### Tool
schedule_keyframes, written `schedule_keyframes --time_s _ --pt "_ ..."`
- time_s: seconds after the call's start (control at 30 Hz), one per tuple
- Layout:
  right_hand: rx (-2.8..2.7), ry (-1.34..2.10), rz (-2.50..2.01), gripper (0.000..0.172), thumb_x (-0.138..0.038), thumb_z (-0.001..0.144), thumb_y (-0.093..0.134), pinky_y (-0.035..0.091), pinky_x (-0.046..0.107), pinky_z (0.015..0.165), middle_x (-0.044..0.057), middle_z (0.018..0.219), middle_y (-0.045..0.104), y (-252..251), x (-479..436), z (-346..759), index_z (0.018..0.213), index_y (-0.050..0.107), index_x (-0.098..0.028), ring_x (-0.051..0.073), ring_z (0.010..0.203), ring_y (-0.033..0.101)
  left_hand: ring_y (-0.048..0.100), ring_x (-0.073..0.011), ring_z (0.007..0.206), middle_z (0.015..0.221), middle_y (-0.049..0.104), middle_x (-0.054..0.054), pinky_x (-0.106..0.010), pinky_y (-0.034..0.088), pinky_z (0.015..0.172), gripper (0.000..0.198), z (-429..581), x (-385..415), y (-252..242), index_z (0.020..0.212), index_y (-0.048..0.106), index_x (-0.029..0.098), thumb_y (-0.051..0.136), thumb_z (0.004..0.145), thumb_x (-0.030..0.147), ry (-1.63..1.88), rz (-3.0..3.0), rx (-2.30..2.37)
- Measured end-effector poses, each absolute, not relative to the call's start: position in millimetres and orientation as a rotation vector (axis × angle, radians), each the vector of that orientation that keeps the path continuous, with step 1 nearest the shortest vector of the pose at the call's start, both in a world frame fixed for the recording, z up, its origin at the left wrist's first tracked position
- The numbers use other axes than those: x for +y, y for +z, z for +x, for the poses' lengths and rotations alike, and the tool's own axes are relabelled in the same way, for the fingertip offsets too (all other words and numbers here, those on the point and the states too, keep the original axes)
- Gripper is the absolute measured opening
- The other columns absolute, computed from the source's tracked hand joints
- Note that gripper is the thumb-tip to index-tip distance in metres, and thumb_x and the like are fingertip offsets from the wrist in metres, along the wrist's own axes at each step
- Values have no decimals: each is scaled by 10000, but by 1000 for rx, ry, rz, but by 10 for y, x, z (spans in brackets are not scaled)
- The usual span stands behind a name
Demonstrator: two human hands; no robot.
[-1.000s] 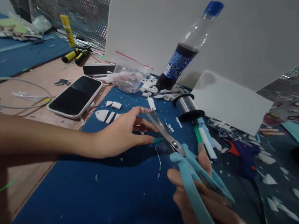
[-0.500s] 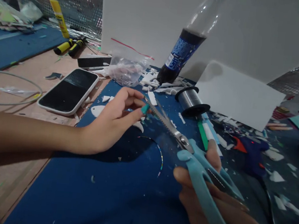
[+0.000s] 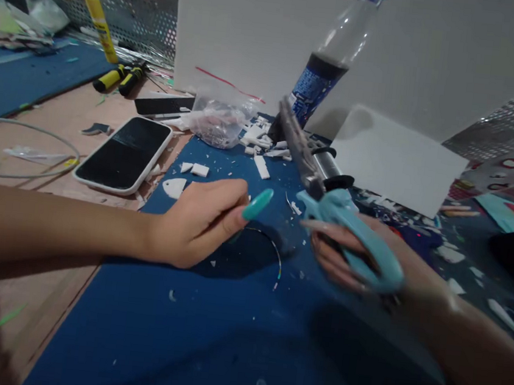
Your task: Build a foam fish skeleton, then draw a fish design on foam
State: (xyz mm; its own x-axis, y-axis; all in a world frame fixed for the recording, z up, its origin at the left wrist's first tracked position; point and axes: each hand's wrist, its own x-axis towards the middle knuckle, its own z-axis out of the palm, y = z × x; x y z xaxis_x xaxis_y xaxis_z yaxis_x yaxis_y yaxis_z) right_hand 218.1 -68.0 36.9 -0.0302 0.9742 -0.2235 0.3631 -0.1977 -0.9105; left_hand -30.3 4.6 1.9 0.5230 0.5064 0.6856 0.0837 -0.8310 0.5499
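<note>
My right hand [image 3: 347, 251] grips a pair of scissors [image 3: 353, 236] by the light blue handles. Their metal blades point up and away, blurred by motion, in front of the wire spool [image 3: 328, 166]. My left hand [image 3: 208, 221] is closed just above the blue mat [image 3: 204, 346], fingers curled under and the thumb with its long teal nail pressed against them. Whatever may be between those fingers is hidden. A thin curved strand of small coloured beads [image 3: 277, 259] lies on the mat to the right of that hand. Beyond the knuckles lies a white fish-shaped piece [image 3: 173, 187].
At the left is a phone [image 3: 123, 154]. Behind stand a zip bag [image 3: 221, 118] and a tilted cola bottle [image 3: 319, 82]. White scraps [image 3: 259, 167] litter the mat. A glue gun [image 3: 419, 241] lies right, partly hidden, and a white board [image 3: 398, 161] leans at the back.
The scissors have come away from my left hand; their blades have swung upward as my right hand moved up. My left hand's fingers have curled in from a looser pinch.
</note>
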Motion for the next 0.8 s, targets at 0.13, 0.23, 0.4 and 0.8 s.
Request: schedule_keyframes --time_s 0.13,0.23,0.4,0.8 --pt "-1711 638 -1845 251 -348 748 675 275 237 392 -67 458 437 490 25 1922 701 466 -218 89 381 376 477 -110 610 769 509 -18 -249 412 554 40 -313 38 -41 912 442 166 440 927 204 1290 2388 374" --pt "-1941 131 -1863 217 -266 740 646 304 279 489 -36 522 466 457 205 1877 673 446 -216 110 455 397 428 -101 547 693 478 16 -235 379 514 107 -325 86 -41 880 416 185 356 964 213 1224 2423 511" --pt "-1984 10 -1891 155 -276 770 592 336 311 538 -10 552 482 403 264 1842 700 471 -209 137 485 419 427 -159 619 694 520 -35 -285 380 561 146 -328 198 -27 788 396 193 347 923 165 1286 2825 485" --pt "-2141 -111 -2014 284 -284 763 622 501 431 702 161 878 644 348 268 1607 966 584 -89 308 818 628 478 -175 597 633 576 -40 -299 401 609 388 -291 229 -38 720 511 167 242 978 275 900 2955 612"
